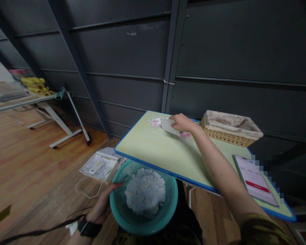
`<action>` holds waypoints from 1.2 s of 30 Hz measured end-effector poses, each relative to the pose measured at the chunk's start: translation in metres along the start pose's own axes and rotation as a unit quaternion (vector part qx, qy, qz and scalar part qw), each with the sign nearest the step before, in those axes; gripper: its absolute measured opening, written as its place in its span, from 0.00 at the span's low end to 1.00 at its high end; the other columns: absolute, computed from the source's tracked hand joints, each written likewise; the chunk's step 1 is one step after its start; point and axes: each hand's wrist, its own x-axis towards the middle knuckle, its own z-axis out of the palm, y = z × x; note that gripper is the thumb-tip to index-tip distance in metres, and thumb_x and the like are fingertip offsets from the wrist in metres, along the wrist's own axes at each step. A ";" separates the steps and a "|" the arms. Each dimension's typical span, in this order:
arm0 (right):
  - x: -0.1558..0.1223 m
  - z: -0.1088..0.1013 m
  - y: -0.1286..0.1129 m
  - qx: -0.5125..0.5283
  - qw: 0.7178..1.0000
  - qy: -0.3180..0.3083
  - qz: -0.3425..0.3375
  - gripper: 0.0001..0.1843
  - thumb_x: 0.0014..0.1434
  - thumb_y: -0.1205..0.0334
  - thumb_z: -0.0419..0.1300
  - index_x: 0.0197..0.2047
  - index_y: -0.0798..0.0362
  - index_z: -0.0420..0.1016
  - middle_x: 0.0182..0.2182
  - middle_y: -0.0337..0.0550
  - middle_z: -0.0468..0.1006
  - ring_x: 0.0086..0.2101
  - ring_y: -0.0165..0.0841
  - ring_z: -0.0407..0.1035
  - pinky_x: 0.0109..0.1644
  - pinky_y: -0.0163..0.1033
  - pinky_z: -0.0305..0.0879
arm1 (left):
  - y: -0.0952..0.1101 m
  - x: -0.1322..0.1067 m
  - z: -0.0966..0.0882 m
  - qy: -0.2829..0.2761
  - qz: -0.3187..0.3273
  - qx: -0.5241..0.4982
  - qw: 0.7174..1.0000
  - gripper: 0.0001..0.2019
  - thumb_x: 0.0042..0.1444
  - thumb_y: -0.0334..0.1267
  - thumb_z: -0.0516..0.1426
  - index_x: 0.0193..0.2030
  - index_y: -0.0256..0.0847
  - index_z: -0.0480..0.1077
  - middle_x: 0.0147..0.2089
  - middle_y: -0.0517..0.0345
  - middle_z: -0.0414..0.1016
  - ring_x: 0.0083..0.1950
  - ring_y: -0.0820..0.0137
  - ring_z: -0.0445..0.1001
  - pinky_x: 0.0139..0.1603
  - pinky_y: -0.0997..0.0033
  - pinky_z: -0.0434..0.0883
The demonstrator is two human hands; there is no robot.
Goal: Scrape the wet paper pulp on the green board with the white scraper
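Note:
My left hand (104, 200), with a dark watch on the wrist, grips the left rim of a teal plastic basket (169, 211). Inside the basket lies a heap of torn white paper scraps (146, 192). Over the far side of the pale green table (153, 146), my right hand (180, 123) is closed on a flat white card (169, 126), held tilted at the tabletop. A small pile of white and pink paper scraps (155, 121) touches or lies close to the card's left end. Pink scraps (185, 135) show partly behind my right forearm.
A cloth-lined woven basket (231, 131) stands at the table's back right, with a phone (256, 180) nearer me. On the floor at left sits an open white box (100, 166) with a cable. A dark panel wall (127, 51) rises behind. Another table (22, 102) holds yellow material.

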 end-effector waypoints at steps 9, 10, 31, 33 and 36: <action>-0.001 -0.001 0.002 0.001 1.000 0.003 -0.005 0.18 0.53 0.71 0.54 0.45 0.59 0.78 0.37 0.55 0.81 0.36 0.38 0.75 0.36 0.35 0.62 | 0.002 -0.002 0.001 -0.004 -0.003 -0.008 1.000 0.10 0.52 0.37 0.60 0.40 0.36 0.77 0.33 0.52 0.87 0.37 0.59 0.84 0.48 0.63 0.76; -0.001 -0.001 0.001 0.008 1.000 -0.001 -0.009 0.18 0.53 0.70 0.54 0.45 0.59 0.78 0.37 0.54 0.82 0.35 0.38 0.75 0.35 0.35 0.62 | 0.002 -0.002 0.001 -0.004 -0.004 -0.006 1.000 0.11 0.52 0.38 0.60 0.40 0.35 0.77 0.33 0.52 0.86 0.37 0.59 0.84 0.47 0.63 0.76; -0.010 -0.012 -0.016 0.111 0.991 -0.056 -0.055 0.12 0.54 0.68 0.56 0.42 0.60 0.75 0.35 0.51 0.80 0.25 0.31 0.71 0.27 0.32 0.60 | 0.003 -0.005 0.007 0.012 0.012 -0.001 1.000 0.11 0.49 0.36 0.61 0.40 0.35 0.76 0.34 0.49 0.86 0.32 0.61 0.83 0.35 0.66 0.77; -0.012 -0.013 -0.014 0.135 0.986 -0.082 -0.061 0.12 0.54 0.68 0.56 0.42 0.60 0.74 0.33 0.50 0.80 0.22 0.31 0.71 0.24 0.32 0.60 | 0.002 -0.003 0.006 0.017 0.008 -0.005 1.000 0.10 0.49 0.35 0.61 0.39 0.35 0.76 0.33 0.50 0.86 0.32 0.62 0.83 0.38 0.66 0.77; -0.014 -0.015 -0.013 0.163 0.976 -0.114 -0.083 0.12 0.54 0.67 0.57 0.42 0.60 0.74 0.30 0.47 0.79 0.22 0.31 0.71 0.24 0.32 0.60 | 0.001 -0.001 0.004 0.017 0.011 -0.008 1.000 0.08 0.50 0.35 0.61 0.37 0.35 0.76 0.32 0.51 0.86 0.33 0.62 0.83 0.40 0.65 0.77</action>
